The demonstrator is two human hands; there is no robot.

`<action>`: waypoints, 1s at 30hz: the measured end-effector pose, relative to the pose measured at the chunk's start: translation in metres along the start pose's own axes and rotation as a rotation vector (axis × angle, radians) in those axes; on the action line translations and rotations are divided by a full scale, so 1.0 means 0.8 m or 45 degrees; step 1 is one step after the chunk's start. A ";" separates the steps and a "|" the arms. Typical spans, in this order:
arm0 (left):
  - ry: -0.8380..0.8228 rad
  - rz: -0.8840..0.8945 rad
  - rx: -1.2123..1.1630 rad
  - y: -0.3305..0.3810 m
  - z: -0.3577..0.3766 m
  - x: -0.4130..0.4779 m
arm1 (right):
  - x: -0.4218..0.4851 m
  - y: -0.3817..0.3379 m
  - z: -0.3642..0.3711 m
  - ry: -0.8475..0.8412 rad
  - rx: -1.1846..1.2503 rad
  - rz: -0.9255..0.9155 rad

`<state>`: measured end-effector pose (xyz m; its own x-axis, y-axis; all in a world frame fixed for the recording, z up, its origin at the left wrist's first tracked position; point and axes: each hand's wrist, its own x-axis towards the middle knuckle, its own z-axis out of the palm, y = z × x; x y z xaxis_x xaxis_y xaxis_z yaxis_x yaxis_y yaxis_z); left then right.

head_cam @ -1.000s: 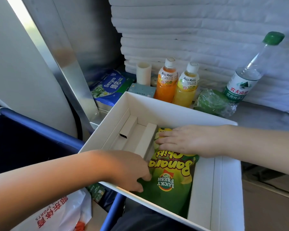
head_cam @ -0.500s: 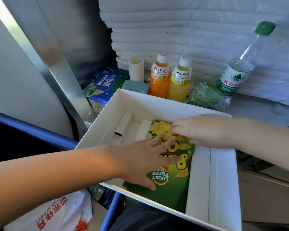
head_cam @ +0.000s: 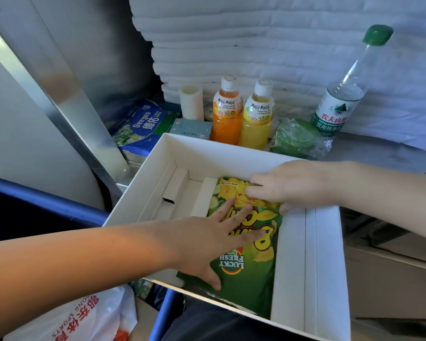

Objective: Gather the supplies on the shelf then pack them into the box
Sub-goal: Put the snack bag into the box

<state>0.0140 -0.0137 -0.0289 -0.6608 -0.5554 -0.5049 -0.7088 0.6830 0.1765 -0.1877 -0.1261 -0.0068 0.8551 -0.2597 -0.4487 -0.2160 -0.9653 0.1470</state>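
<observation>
A green bag of banana chips (head_cam: 249, 271) lies flat inside the white box (head_cam: 312, 262). My left hand (head_cam: 214, 239) rests palm down on the bag's middle, fingers spread. My right hand (head_cam: 293, 185) presses the bag's far end, fingers curled on its yellow top. On the shelf behind the box stand an orange juice bottle (head_cam: 226, 116) and a yellow juice bottle (head_cam: 257, 121), a tilted water bottle (head_cam: 342, 99) with a green cap, a green wrapped bundle (head_cam: 298, 139), a blue tissue pack (head_cam: 143, 126), a small grey-blue box (head_cam: 191, 129) and a white cylinder (head_cam: 191, 102).
White cardboard dividers (head_cam: 180, 193) fill the box's left part. A stack of white padding (head_cam: 256, 40) backs the shelf. A metal post (head_cam: 67, 102) and a blue rail (head_cam: 47, 200) stand to the left. A white plastic bag with red print (head_cam: 84, 318) hangs below.
My left hand moved from the box's front edge onto the middle of the chips bag and spread flat. My right hand stayed on the bag's far end, and the bag settled lower.
</observation>
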 end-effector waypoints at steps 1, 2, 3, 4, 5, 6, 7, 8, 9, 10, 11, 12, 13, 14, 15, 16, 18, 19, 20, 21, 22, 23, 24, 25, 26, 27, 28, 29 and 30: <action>0.012 0.009 0.033 0.001 0.000 0.000 | -0.004 0.001 -0.001 0.059 -0.052 -0.005; 0.019 0.004 0.047 0.000 0.001 0.001 | -0.008 0.003 -0.001 0.081 -0.099 -0.040; 0.028 0.000 0.049 -0.002 0.003 0.002 | -0.010 0.000 -0.006 0.101 -0.165 -0.085; 0.025 0.014 0.069 -0.001 0.003 0.002 | -0.009 -0.002 -0.010 0.118 -0.241 -0.132; 0.025 0.007 0.059 0.000 0.002 0.003 | -0.008 -0.007 -0.013 0.093 -0.287 -0.166; 0.027 0.004 0.058 0.000 0.003 0.005 | -0.007 -0.010 -0.015 0.094 -0.325 -0.197; 0.011 0.010 0.054 0.000 0.004 0.006 | -0.007 -0.011 -0.019 0.120 -0.372 -0.218; -0.016 0.030 0.055 0.001 0.005 0.007 | -0.008 -0.013 -0.024 0.170 -0.385 -0.233; -0.058 0.050 0.054 0.002 0.006 0.008 | -0.007 -0.016 -0.032 0.205 -0.389 -0.252; -0.108 0.050 0.056 0.003 0.008 0.009 | -0.002 -0.020 -0.037 0.243 -0.378 -0.279; -0.134 0.058 0.060 0.003 0.011 0.011 | 0.004 -0.025 -0.041 0.258 -0.347 -0.281; -0.157 0.058 0.076 0.003 0.011 0.011 | 0.012 -0.029 -0.045 0.255 -0.306 -0.246; -0.155 0.060 0.086 0.002 0.011 0.012 | 0.019 -0.032 -0.049 0.192 -0.269 -0.172; -0.152 0.053 0.100 -0.001 0.010 0.012 | 0.024 -0.034 -0.052 0.086 -0.236 -0.090; -0.146 0.048 0.130 -0.004 0.009 0.010 | 0.026 -0.034 -0.054 -0.015 -0.199 -0.024; -0.138 0.034 0.178 -0.008 0.009 0.007 | 0.025 -0.033 -0.053 -0.098 -0.165 0.028; -0.105 -0.018 0.251 -0.014 0.011 0.001 | 0.018 -0.030 -0.046 -0.244 -0.107 0.115; -0.093 -0.044 0.260 -0.017 0.014 -0.001 | 0.014 -0.031 -0.041 -0.291 -0.066 0.151; -0.092 -0.063 0.262 -0.018 0.016 -0.002 | 0.010 -0.032 -0.036 -0.315 -0.013 0.184; -0.095 -0.074 0.263 -0.018 0.017 -0.002 | 0.006 -0.034 -0.031 -0.327 0.033 0.213; -0.100 -0.080 0.266 -0.018 0.017 0.000 | 0.003 -0.036 -0.026 -0.338 0.065 0.233; -0.108 -0.087 0.269 -0.017 0.017 0.003 | 0.000 -0.038 -0.021 -0.352 0.095 0.246; -0.120 -0.093 0.277 -0.016 0.016 0.006 | -0.003 -0.040 -0.017 -0.366 0.135 0.255; -0.138 -0.101 0.286 -0.015 0.016 0.009 | -0.005 -0.042 -0.013 -0.386 0.178 0.264; -0.156 -0.109 0.293 -0.015 0.016 0.013 | -0.008 -0.044 -0.011 -0.417 0.209 0.274; -0.175 -0.117 0.302 -0.014 0.017 0.016 | -0.010 -0.046 -0.009 -0.457 0.222 0.282; -0.190 -0.124 0.313 -0.014 0.018 0.019 | -0.011 -0.048 -0.008 -0.501 0.227 0.289; -0.198 -0.130 0.331 -0.013 0.020 0.022 | -0.012 -0.048 -0.008 -0.530 0.235 0.294; -0.198 -0.132 0.350 -0.013 0.022 0.024 | -0.012 -0.049 -0.008 -0.545 0.246 0.297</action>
<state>0.0130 -0.0227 -0.0551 -0.5278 -0.5643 -0.6348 -0.6633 0.7407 -0.1069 -0.1842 -0.0860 -0.0024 0.5135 -0.4181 -0.7494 -0.4954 -0.8575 0.1390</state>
